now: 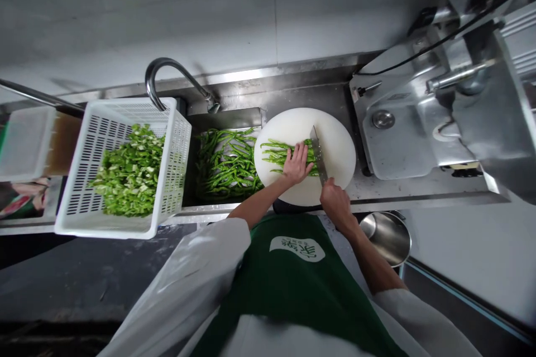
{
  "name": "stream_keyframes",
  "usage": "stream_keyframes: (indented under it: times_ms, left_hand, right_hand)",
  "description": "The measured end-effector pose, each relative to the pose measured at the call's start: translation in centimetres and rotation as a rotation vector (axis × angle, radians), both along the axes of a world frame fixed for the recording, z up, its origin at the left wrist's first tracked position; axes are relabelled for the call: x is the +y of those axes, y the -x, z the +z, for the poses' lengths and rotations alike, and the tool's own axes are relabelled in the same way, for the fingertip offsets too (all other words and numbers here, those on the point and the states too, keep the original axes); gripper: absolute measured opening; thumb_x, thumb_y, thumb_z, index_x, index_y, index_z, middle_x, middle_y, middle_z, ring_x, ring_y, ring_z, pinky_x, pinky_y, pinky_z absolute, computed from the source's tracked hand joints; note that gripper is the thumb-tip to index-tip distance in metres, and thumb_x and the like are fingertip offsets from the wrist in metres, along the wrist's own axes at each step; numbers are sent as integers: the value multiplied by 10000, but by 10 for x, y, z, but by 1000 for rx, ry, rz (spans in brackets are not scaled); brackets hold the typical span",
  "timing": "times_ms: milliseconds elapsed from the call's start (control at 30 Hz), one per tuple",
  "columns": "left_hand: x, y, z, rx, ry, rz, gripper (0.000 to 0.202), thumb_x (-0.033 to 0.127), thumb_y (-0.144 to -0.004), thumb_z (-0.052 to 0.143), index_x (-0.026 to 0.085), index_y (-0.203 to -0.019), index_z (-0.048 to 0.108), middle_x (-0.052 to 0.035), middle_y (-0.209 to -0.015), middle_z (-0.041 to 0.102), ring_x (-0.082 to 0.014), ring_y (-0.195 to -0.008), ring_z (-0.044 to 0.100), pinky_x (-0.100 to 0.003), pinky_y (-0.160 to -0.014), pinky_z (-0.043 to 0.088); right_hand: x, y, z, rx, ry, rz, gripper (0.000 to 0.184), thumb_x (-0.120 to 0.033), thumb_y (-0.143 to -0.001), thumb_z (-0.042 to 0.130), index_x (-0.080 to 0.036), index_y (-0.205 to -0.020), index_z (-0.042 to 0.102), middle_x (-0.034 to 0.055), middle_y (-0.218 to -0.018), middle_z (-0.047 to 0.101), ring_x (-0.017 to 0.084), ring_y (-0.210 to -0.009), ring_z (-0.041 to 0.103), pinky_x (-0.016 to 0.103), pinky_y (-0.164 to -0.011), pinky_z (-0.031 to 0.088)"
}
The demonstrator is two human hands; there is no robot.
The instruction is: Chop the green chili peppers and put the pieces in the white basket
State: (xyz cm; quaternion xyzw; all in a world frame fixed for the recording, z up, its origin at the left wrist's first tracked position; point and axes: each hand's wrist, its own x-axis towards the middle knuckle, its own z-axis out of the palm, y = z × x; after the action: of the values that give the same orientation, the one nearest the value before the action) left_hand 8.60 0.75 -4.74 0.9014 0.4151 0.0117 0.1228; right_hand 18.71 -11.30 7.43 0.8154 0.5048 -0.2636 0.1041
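Green apron (288, 290), nearest. Right hand (335, 201), closed around the handle of a broad-bladed knife (318, 153), just inside the near edge of a round white cutting board (339, 139); blade running toward the far edge. Left hand (297, 163), laid palm down with fingers slightly spread and thumb apart, over a bunch of whole green peppers (272, 156) on the board's left half, their right ends at the blade; whether steel touches them cannot be told. Metal pot (396, 240), below the counter's front edge, right of the right forearm. Sink (226, 118), beyond the board's left edge, holding many uncut peppers (234, 164). White slotted basket (113, 228), left of the sink, its near rim over the counter's front edge, holding a heap of chopped pieces (129, 178). Progress, by judgement: a good share is cut; the bunch in hand and the sinkful appear left. Plastic container (27, 142), past the basket's left rim. Metal machine (397, 128), near the board's right edge, limiting room on that side. Faucet (165, 61), behind the sink, spout curving over the basket's far right corner, a likely snag if the basket is lifted. Steel counter (293, 92), carrying these, pale wall (234, 17) behind its back edge.
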Motion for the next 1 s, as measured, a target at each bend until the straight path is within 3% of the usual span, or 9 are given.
stream_keyframes:
  times_ms: [133, 233, 400, 533, 633, 767, 867, 1000]
  left_hand:
    - [0, 2, -5, -6, -7, -9, 738, 462, -1103, 274, 24, -1690, 192, -191, -1747, 175, -340, -1635, 180, -566, -1320, 135]
    - [0, 2, 0, -15, 10, -19, 735, 456, -1102, 279, 6, -1679, 222, -209, -1742, 180, -351, -1630, 194, -583, -1317, 146]
    - [2, 14, 15, -65, -43, 103, 728, 480, -1106, 230, 68, -1702, 163, -156, -1763, 133, -309, -1653, 91, -602, -1322, 135]
    - [5, 28, 11, -57, -63, 149, 700, 452, -1111, 213, 65, -1694, 197, -149, -1765, 134, -294, -1655, 83, -594, -1327, 125]
    - [6, 30, -1, -37, -34, 89, 693, 446, -1111, 220, 60, -1686, 227, -154, -1747, 216, -292, -1648, 140, -598, -1325, 134]
    - [6, 27, -10, -49, -24, 63, 674, 420, -1113, 212, 60, -1680, 259, -154, -1726, 287, -290, -1640, 181, -579, -1329, 149]
    - [7, 26, -5, -51, -5, 65, 670, 417, -1112, 217, 65, -1680, 265, -152, -1725, 291, -293, -1637, 192, -589, -1327, 158]
    - [14, 35, 9, -95, -13, 138, 663, 420, -1113, 209, 111, -1699, 222, -125, -1750, 224, -290, -1650, 119, -613, -1326, 126]
  right_hand:
    - [27, -3, -19, 28, 11, -19, 364, -78, -1021, 321, -16, -1298, 549, 270, -1051, 741, 326, -1057, 754, 371, -906, 526]
    - [44, -10, -28, 31, -7, -38, 360, -149, -1065, 305, -12, -1310, 531, 270, -1096, 737, 313, -1091, 743, 355, -920, 518]
    - [38, -12, -11, -8, -47, -46, 375, -244, -1102, 280, -49, -1252, 563, 253, -1070, 742, 316, -1038, 754, 367, -893, 522]
    - [19, 2, 3, -16, -36, -37, 343, -250, -1108, 299, -72, -1256, 551, 224, -1034, 750, 301, -997, 764, 353, -869, 518]
    - [16, 11, -2, 10, 17, -10, 314, -216, -1095, 320, -78, -1243, 561, 222, -1042, 748, 302, -1009, 762, 353, -876, 517]
    - [33, 19, -22, 27, 16, -39, 321, -174, -1080, 328, -46, -1265, 557, 244, -1064, 735, 298, -1039, 755, 347, -883, 516]
    - [48, 20, -31, 41, -9, -66, 317, -151, -1076, 334, -23, -1277, 543, 243, -1060, 737, 286, -1053, 751, 329, -880, 512]
    - [50, 17, -20, 18, -38, -44, 282, -185, -1085, 359, -51, -1223, 565, 232, -1066, 742, 281, -1045, 751, 319, -881, 504]
